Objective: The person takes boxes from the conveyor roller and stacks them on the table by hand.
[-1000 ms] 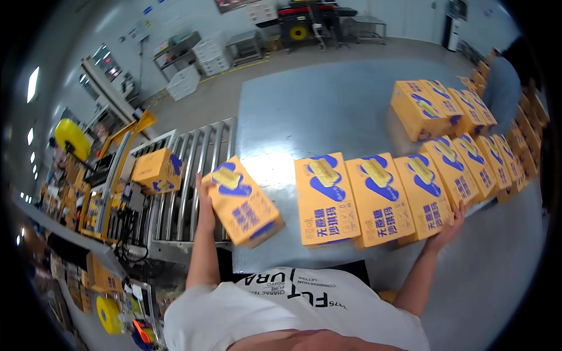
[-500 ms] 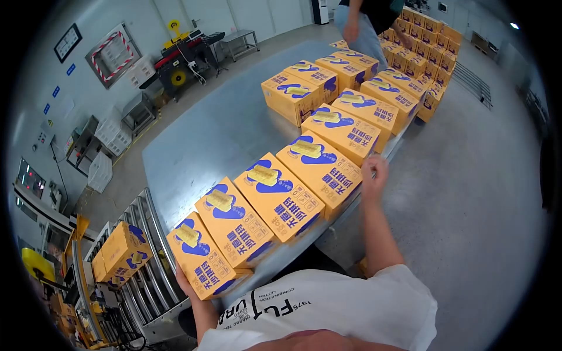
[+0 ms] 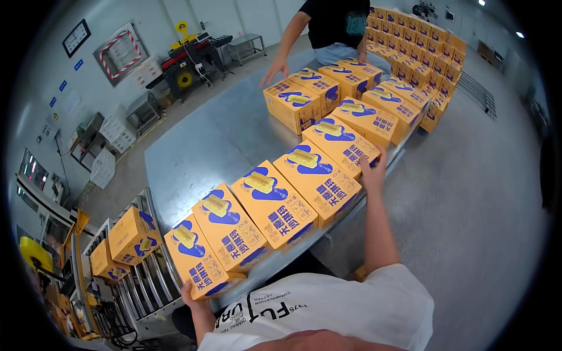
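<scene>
Yellow-orange cartons with blue print stand side by side in a row along the near edge of the metal table (image 3: 193, 146). My left hand (image 3: 196, 298) rests against the near lower corner of the leftmost carton (image 3: 196, 254), fingers partly hidden by it. At the near end of a carton farther along the row (image 3: 339, 143), my right hand (image 3: 373, 168) touches its corner with the fingers apart. Neither hand is closed round a carton. Behind the row's far part stands another group of cartons (image 3: 293, 102).
At the table's far side a co-worker (image 3: 339, 26) reaches one hand beside the rear cartons. Two cartons (image 3: 133, 234) sit on the roller conveyor (image 3: 153, 275) at the left. Stacked cartons (image 3: 415, 47) fill the back right.
The view has swung right since the first frame. The carton by my left hand has joined the row's left end. Lately my right hand has opened onto a carton, and another carton shows on the rollers.
</scene>
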`<state>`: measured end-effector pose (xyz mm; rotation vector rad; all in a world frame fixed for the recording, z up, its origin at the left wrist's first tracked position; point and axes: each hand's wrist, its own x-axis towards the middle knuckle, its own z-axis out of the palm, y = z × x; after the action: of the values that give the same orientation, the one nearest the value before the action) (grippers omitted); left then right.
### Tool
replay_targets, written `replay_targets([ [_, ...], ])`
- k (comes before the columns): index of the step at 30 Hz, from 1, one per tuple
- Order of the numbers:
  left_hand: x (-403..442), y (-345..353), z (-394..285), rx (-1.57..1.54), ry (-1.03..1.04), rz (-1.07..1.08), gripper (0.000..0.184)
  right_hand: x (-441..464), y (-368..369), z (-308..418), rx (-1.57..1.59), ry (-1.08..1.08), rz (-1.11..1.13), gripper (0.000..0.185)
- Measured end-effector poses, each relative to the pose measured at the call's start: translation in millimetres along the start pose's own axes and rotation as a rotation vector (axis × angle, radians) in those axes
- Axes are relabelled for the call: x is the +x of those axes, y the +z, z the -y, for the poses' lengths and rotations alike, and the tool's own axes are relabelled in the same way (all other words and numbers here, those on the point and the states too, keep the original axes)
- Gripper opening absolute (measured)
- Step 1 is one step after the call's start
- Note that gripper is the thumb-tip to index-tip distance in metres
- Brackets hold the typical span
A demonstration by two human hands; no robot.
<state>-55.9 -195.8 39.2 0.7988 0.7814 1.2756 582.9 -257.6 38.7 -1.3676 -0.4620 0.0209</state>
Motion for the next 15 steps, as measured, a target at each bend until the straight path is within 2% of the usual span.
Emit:
replay_targets([
  [3, 2.1, 1.7, -2.8, -0.001, -0.012, 0.022, 0.061, 23.9, -20.3, 1.2, -0.442, -0.205, -0.151, 0.071],
  [5, 3.1, -3.5, -3.4, -0.001, -0.036, 0.028, 0.06, 42.3, -27.8, 30.4, -0.69, -0.519, -0.375, 0.072],
  [8, 2.9, -10.1, -2.1, 0.022, -0.081, 0.024, 0.063, 70.7, -27.1, 45.8, -0.763, -0.25, -0.073, 0.061],
  [11, -3.5, 4.5, 0.5, 0.067, -0.059, -0.038, 0.056, 73.4, -15.7, 8.5, -0.721, -0.226, 0.006, 0.052],
  [14, -8.3, 8.5, 1.4, 0.077, -0.028, -0.003, 0.058, 49.8, -19.4, 26.0, -0.738, -0.183, 0.063, 0.049],
  [15, -9.3, 19.4, -3.8, 0.086, -0.022, 0.04, 0.063, 44.0, -20.1, 29.2, -0.762, -0.178, 0.071, 0.05],
])
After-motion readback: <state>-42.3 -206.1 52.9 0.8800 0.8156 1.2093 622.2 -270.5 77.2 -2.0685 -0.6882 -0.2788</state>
